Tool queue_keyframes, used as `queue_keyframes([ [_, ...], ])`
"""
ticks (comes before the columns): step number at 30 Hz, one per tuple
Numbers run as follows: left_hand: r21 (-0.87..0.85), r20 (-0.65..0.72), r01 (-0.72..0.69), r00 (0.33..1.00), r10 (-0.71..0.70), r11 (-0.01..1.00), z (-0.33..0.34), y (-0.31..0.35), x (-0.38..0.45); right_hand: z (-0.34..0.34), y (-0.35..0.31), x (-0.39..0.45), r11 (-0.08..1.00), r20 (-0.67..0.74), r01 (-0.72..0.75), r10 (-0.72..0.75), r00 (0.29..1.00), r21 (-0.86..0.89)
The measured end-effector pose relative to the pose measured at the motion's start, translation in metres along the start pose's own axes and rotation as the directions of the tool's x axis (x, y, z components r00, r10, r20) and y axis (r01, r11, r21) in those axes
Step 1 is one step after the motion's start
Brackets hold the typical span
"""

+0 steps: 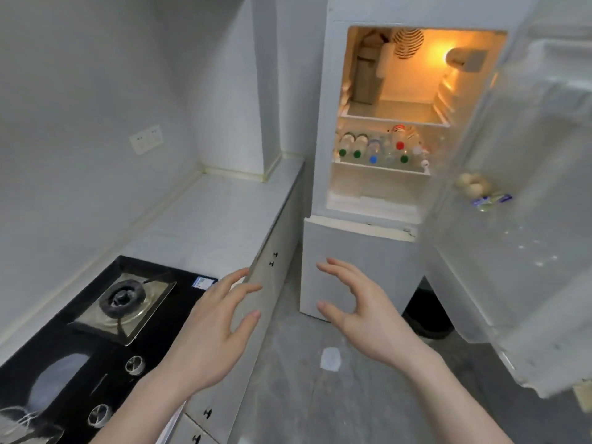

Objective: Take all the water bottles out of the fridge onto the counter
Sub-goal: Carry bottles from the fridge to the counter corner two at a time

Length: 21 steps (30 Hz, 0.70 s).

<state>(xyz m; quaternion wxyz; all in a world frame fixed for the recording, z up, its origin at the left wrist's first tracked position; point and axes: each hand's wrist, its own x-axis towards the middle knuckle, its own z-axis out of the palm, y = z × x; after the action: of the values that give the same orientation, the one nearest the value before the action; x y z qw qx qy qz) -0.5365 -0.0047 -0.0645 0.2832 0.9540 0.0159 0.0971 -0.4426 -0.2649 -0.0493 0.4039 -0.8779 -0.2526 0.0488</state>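
The white fridge stands ahead with its upper door swung wide to the right and its inside lit. Several water bottles lie on their sides on the lower shelf, caps facing me: green, blue, red and white. The white counter runs along the left wall up to the fridge. My left hand hovers over the counter's front edge, fingers spread, holding nothing. My right hand is raised in front of the fridge's lower door, fingers loosely curved and empty. Both hands are well short of the bottles.
A black gas stove with a burner and knobs fills the near left of the counter. Cabinet drawers with small black knobs face the grey floor. Eggs and small packets sit in the open door's shelf. A wall socket is above the counter.
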Motion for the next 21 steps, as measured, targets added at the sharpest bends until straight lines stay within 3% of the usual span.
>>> queue_keyframes([
  [8,-0.033,0.063,-0.199,0.978,0.201,0.979,-0.011,-0.011,0.092,-0.022,0.003,0.033,0.994,-0.203,-0.103,0.095,0.975,-0.029],
  [21,-0.120,0.157,-0.487,0.851,0.501,0.865,0.020,0.040,0.203,-0.083,0.022,0.026,0.958,-0.462,-0.274,0.205,0.863,-0.088],
])
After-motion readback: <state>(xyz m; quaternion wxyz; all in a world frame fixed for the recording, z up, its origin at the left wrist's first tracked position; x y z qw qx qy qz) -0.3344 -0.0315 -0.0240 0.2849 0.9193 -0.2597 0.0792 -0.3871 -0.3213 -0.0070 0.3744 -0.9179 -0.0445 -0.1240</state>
